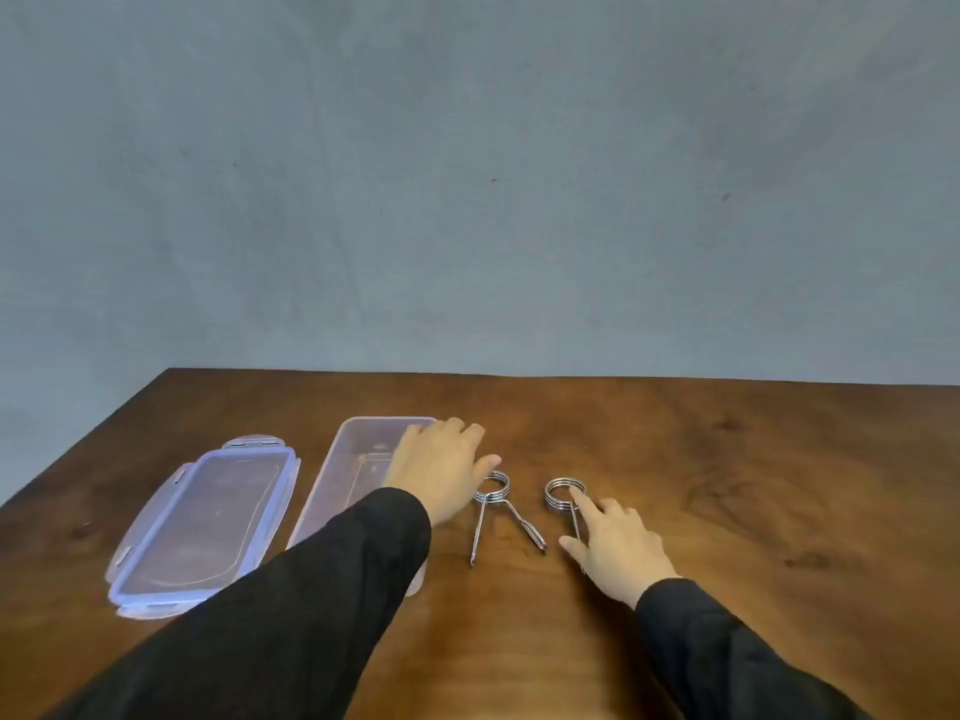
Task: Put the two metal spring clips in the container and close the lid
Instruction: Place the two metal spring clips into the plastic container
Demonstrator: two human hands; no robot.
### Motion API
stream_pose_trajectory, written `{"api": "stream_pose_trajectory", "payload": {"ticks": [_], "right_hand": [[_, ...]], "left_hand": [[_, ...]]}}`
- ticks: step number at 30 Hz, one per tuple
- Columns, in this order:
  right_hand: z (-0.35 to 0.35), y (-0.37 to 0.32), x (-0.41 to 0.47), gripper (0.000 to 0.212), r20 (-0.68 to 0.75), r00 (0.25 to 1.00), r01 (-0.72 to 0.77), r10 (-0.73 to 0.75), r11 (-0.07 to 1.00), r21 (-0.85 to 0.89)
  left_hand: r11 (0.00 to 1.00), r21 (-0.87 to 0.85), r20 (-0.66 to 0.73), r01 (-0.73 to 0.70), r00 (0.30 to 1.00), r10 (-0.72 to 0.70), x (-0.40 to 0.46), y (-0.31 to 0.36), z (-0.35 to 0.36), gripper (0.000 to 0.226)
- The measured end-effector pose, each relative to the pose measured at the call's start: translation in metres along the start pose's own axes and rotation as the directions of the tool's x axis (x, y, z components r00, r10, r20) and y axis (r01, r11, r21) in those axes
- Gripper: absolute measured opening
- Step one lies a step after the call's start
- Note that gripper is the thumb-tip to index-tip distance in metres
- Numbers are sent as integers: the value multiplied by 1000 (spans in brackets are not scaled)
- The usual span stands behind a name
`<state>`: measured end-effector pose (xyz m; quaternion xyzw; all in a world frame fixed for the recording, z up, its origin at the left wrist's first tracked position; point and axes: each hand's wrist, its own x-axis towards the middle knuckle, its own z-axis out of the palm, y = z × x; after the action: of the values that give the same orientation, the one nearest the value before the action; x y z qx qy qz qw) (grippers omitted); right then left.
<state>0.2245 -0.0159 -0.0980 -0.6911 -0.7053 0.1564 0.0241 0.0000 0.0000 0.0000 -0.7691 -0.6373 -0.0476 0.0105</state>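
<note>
My left hand (441, 467) lies flat and open over the right edge of the lidless container (358, 475), its thumb just touching the coil of the left spring clip (493, 504) on the counter (727, 485). My right hand (618, 548) is open too, gripping nothing, forefinger on the coil of the right spring clip (563, 496). The lid (202, 517) lies left of the container.
</note>
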Motion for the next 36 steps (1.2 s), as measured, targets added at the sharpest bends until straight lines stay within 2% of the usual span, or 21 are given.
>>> {"api": "stream_pose_trajectory", "payload": {"ticks": [4,6,11,14,17,20,23,26,31,36], "right_hand": [[9,-4,2,59,-125,992,25,-31,998,-52],[13,-7,4,55,-143,990,11,-18,999,-49],[11,-12,12,51,-168,986,1,1,1000,11],[-6,-31,18,48,-257,966,16,2,998,67],[-34,-73,23,49,-373,927,98,-28,981,169],[-59,-134,27,49,-438,887,263,-144,938,225],[-67,-198,31,50,-372,885,377,-281,901,215],[-48,-246,37,49,-277,900,392,-337,903,176],[-3,-277,50,44,-185,966,210,-182,967,145],[30,-281,60,44,-119,981,158,-151,986,51]], "left_hand": [[995,-60,7,74,997,-74,-1,-22,6,53],[993,-86,10,79,997,-78,-2,-31,6,53],[990,-117,-65,83,994,-91,-2,-76,-1,49],[981,-134,-91,142,984,-155,-4,-123,1,50],[952,-195,-103,237,960,-260,-7,-178,7,49],[925,-215,-72,312,940,-334,-14,-225,22,48],[918,-191,-45,349,931,-363,-21,-266,48,41],[917,-174,-16,359,930,-367,-29,-298,78,35],[922,-156,70,354,935,-347,-38,-317,113,43],[941,-178,101,289,956,-275,-33,-319,120,51]]}}
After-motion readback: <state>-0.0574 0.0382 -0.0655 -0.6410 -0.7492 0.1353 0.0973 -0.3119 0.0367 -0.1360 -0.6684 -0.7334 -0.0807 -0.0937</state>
